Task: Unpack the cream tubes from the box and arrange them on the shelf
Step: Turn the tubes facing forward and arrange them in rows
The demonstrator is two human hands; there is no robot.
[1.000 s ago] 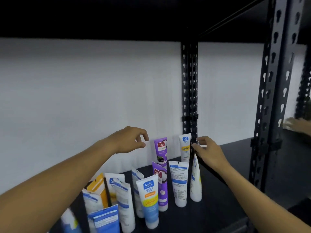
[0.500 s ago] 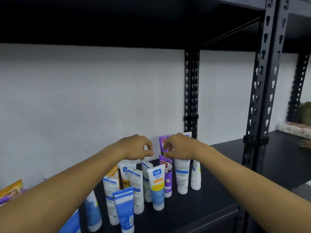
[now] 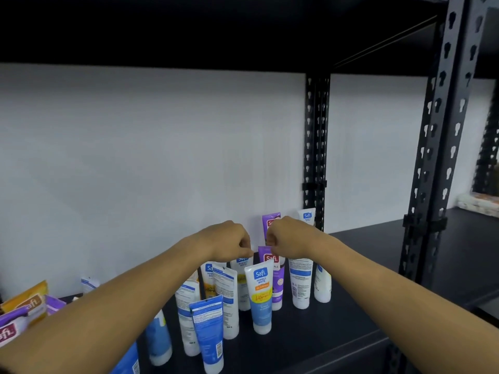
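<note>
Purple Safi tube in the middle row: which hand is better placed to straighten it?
Probably the right hand: its curled fingers sit right at the top edge of the purple plastic Safi tube. The left hand hovers over the neighbouring white tube.

Dim, dark top, soft blur, edges warped

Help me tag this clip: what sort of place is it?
Probably a stockroom or shop backroom: black slotted-metal shelving against a bare white wall, with many cream tubes standing on the shelf.
</note>
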